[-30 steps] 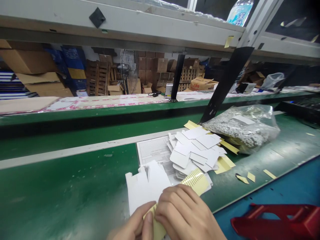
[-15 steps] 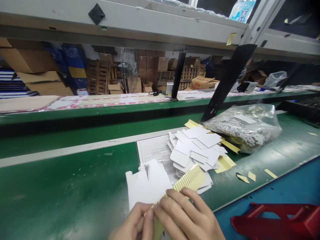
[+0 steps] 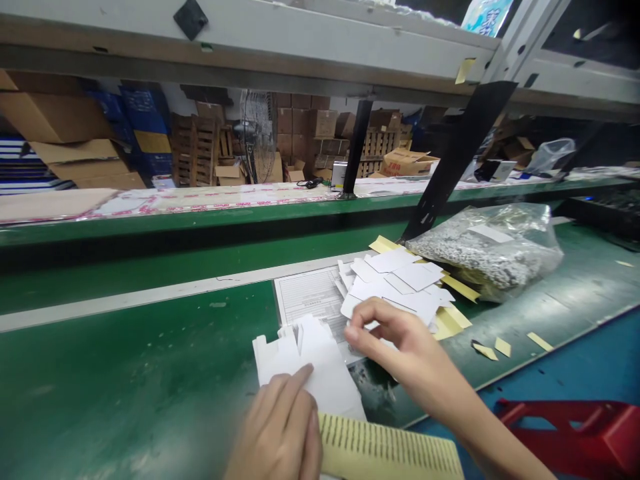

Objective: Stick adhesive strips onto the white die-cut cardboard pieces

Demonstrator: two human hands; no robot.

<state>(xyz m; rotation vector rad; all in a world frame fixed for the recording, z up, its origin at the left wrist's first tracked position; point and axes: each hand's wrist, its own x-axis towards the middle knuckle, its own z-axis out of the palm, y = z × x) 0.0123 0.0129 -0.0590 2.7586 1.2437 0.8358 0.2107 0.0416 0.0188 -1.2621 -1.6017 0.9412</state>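
A long green workbench (image 3: 125, 373) ran across the view beneath a grey metal shelf (image 3: 250, 40), with stacked cardboard boxes (image 3: 65, 140) and a standing fan (image 3: 257, 143) in the storeroom behind. At the right of the bench a clear plastic bag of small parts (image 3: 487, 250) lay against a slanted black bracket (image 3: 455, 157), and a red plastic piece (image 3: 575, 437) sat on the blue surface at the near right corner. A printed form (image 3: 307, 300) lay flat at the centre of the bench, partly covered by a loose pile of white die-cut cards (image 3: 395, 280) mixed with yellow backing strips (image 3: 450, 323). Nearer the person, a small stack of white cards (image 3: 305, 367) rested on the bench, and a yellow ruled sheet (image 3: 385, 453) lay along the bottom edge just beside it. The left hand (image 3: 280, 430) lay flat, fingers loosely extended and holding nothing, pressing on the near stack and the yellow sheet's end. The right hand (image 3: 387, 340) reached over the near edge of the pile, fingertips curled together in a pinch; whether it gripped a card could not be told. Small yellow scraps (image 3: 503, 347) dotted the bench to the right.
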